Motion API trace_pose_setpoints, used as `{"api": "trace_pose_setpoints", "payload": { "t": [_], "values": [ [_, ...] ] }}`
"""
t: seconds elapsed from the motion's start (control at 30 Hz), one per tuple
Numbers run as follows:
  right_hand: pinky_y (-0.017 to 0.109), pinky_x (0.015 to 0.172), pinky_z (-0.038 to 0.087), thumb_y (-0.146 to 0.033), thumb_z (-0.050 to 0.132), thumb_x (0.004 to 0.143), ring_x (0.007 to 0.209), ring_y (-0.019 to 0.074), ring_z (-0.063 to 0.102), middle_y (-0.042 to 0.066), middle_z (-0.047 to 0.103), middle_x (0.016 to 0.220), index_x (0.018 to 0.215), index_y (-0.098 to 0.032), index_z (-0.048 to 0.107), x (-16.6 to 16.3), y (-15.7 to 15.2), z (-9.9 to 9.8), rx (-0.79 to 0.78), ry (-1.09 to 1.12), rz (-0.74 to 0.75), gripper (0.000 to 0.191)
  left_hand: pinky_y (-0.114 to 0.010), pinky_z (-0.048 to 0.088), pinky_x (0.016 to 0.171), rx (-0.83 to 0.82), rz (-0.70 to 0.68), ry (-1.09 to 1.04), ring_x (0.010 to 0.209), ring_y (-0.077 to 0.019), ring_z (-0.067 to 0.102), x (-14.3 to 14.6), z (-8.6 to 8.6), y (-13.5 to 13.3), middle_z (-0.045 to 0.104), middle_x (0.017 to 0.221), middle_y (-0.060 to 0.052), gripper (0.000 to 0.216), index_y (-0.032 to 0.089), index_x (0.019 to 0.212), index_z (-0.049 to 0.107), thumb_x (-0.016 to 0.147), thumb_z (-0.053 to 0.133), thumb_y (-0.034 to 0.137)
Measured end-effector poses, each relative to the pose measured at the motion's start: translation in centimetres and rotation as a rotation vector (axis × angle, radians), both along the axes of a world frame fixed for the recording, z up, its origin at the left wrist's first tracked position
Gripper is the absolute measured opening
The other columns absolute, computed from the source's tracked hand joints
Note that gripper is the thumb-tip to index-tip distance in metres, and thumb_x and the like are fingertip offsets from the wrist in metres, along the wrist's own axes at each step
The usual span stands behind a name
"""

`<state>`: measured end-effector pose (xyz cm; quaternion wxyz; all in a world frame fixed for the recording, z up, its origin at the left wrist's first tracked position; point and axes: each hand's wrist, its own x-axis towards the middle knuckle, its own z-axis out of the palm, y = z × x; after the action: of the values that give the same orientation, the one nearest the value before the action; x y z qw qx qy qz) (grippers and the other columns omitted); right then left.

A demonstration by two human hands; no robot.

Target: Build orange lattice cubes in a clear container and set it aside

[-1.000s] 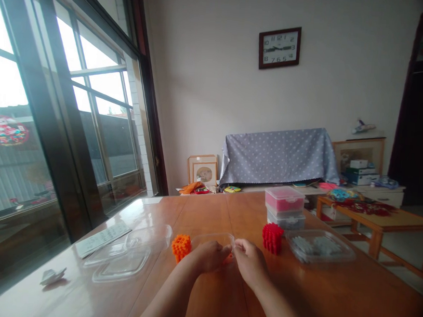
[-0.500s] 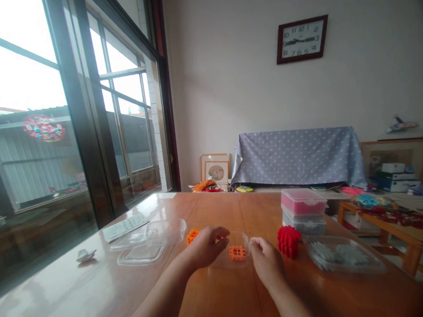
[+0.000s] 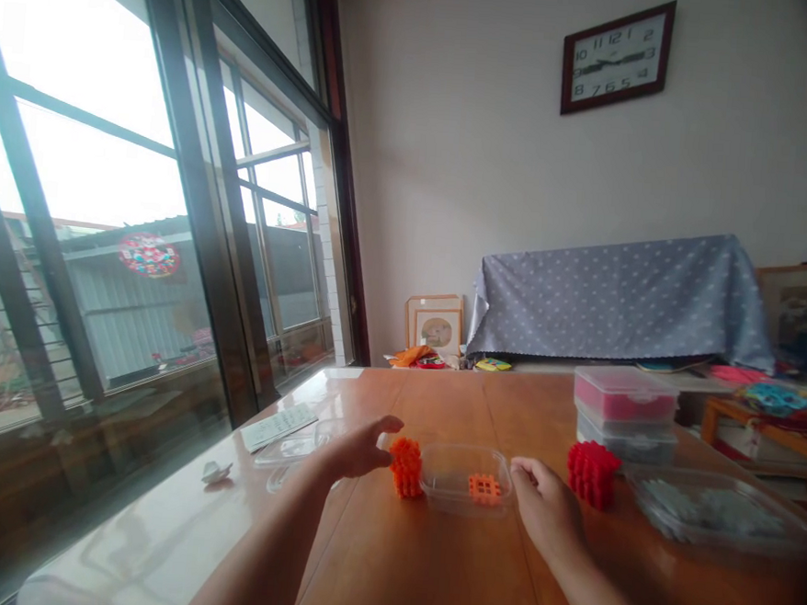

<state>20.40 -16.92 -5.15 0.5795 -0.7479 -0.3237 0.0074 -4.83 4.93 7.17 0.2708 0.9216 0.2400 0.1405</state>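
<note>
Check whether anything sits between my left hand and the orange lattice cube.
Nothing visible does. The left hand is open just left of the orange lattice cube, with its fingers almost at the cube. The clear tray lies on the cube's other side, toward the right hand.

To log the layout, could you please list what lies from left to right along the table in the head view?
white paper scrap → printed sheet → left hand → orange cube → clear tray → right hand → red cube → tray of grey pieces
</note>
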Motion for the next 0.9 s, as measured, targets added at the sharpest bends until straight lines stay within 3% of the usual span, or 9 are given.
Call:
{"api": "trace_pose_setpoints", "payload": {
  "t": [0.23,0.57,0.73,0.9],
  "values": [
    [0.037,0.083,0.050,-0.053,0.051,0.086,0.094,0.0278,0.071,0.008,0.078,0.100,0.096,-0.024,0.074,-0.2,0.3,-0.2,0.029,0.004,-0.053,0.038,-0.039,0.047,0.110,-0.004,0.004,-0.024,0.125,-0.0258,0.062,0.6,-1.9,0.8,0.067,0.135,-0.012,0.060,0.016,0.129,0.065,0.070,0.066,0.004],
    [0.034,0.082,0.049,-0.049,0.051,0.089,0.093,0.0255,0.071,0.005,0.077,0.096,0.095,-0.023,0.071,0.0,-0.2,0.7,-0.016,0.003,0.030,0.034,-0.038,0.047,0.108,0.041,-0.004,-0.171,0.118,-0.0235,0.063,1.0,-1.6,0.4,0.068,0.126,-0.010,0.048,0.018,0.120,0.064,0.074,0.069,0.008],
    [0.033,0.082,0.049,-0.049,0.050,0.090,0.092,0.0250,0.070,0.006,0.077,0.096,0.094,-0.022,0.071,-0.2,0.0,0.8,0.027,0.006,0.039,0.035,-0.033,0.052,0.091,0.099,-0.080,-0.273,0.103,-0.0207,0.064,4.1,-1.9,-2.4,0.069,0.112,-0.005,0.037,0.022,0.113,0.066,0.077,0.070,0.016],
    [0.033,0.083,0.049,-0.046,0.050,0.090,0.094,0.0253,0.070,0.006,0.076,0.098,0.095,-0.023,0.072,0.0,-0.2,0.9,0.037,0.005,0.000,0.033,-0.028,0.052,0.084,0.070,-0.125,-0.153,0.094,-0.0185,0.065,8.9,-3.7,-5.8,0.069,0.105,-0.003,0.027,0.021,0.100,0.070,0.072,0.073,0.019]
  ]
}}
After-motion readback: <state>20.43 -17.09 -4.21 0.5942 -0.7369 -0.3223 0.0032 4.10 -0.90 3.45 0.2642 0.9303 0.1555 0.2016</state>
